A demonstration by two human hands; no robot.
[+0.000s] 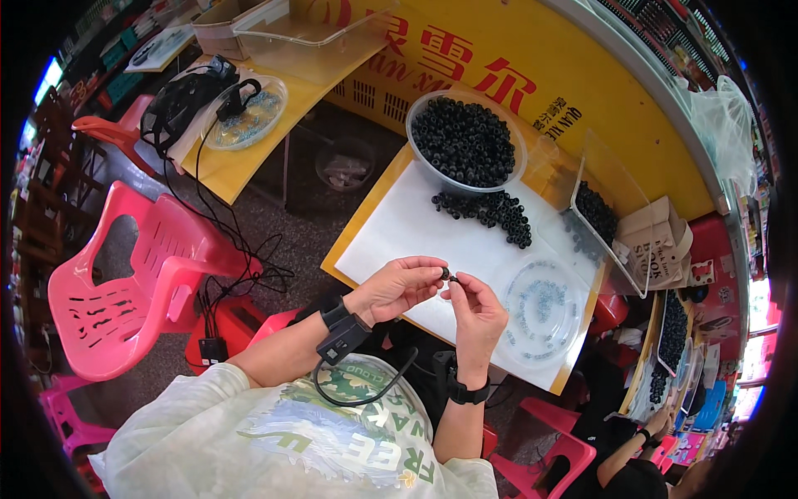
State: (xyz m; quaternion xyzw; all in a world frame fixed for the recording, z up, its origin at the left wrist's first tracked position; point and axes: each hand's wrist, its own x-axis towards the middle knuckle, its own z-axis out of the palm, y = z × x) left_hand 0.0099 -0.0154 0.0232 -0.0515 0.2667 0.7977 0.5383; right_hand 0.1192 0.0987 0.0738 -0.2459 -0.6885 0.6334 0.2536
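Note:
Over the near edge of the white work surface, my left hand (397, 289) and my right hand (480, 320) meet fingertip to fingertip. Between thumb and forefinger, the left pinches a small black ring-shaped piece (445, 273). My right fingertips are pinched together right against it; whether they grip the same piece or a second tiny one is too small to tell. Beyond my hands lies a loose pile of similar black pieces (490, 214). Right of my hands, a clear round plate (573, 312) holds small pale-blue translucent bits.
A clear bowl (421, 172) heaped with black pieces stands at the far side. To its right, a tilted clear bin (636, 241) holds more. Left are a pink plastic chair (133, 258), cables on the floor and another yellow table (218, 185). A co-worker's arm (623, 457) shows lower right.

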